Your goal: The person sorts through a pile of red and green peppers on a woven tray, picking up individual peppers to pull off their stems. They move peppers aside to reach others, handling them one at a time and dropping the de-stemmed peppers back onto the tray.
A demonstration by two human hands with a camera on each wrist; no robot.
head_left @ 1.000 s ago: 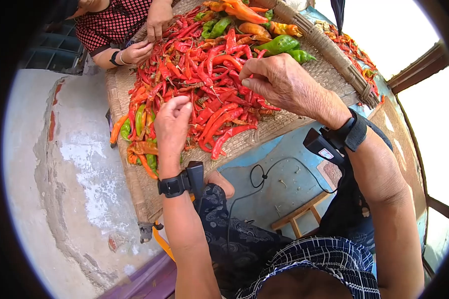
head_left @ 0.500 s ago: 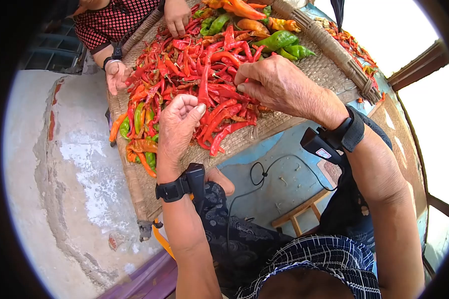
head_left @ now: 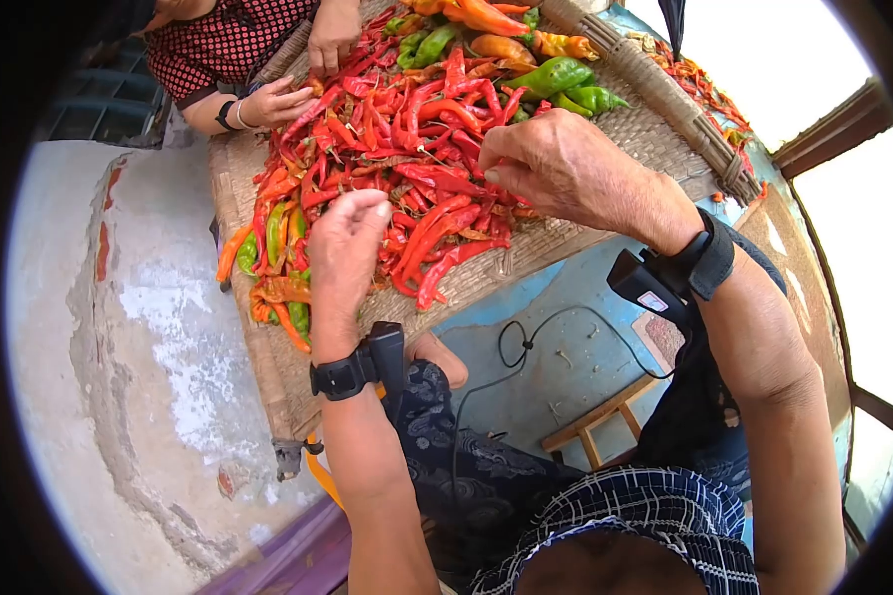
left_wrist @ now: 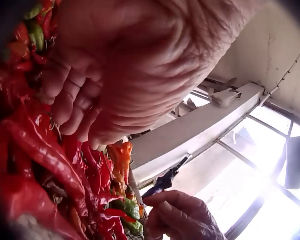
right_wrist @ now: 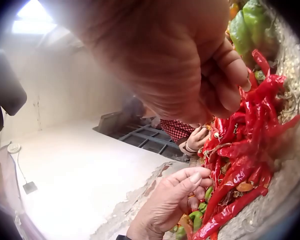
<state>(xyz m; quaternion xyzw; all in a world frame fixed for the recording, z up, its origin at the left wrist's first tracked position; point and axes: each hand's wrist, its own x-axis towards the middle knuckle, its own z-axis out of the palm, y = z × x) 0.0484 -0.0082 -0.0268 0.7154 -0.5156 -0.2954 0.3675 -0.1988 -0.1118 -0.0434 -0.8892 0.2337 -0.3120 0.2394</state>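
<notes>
**Busy work at the heap of red peppers (head_left: 445, 236)**

The step in hand looks like picking through the heap by hand. The red peppers lie piled on a woven mat (head_left: 283, 392). The left hand (head_left: 341, 248) is over the near side of the pile. Its grip is loose, with bent fingers, and no pepper shows in it. The right hand (head_left: 575, 177) has a narrow grip, thumb close to the first finger; there is no telling if it pinches something small. The next move seems to call for a soft pinch on just one pepper.

The mat has a thick rolled edge (head_left: 657, 101), with green peppers (head_left: 558, 79) near it. Some orange peppers (head_left: 288, 290) sit at the left side. Another person (head_left: 230, 45) is across the mat. A pale, worn wall (head_left: 193, 362) stands to the left. Below are a blue floor (head_left: 526, 392) and a small wooden stool (head_left: 566, 430).
</notes>
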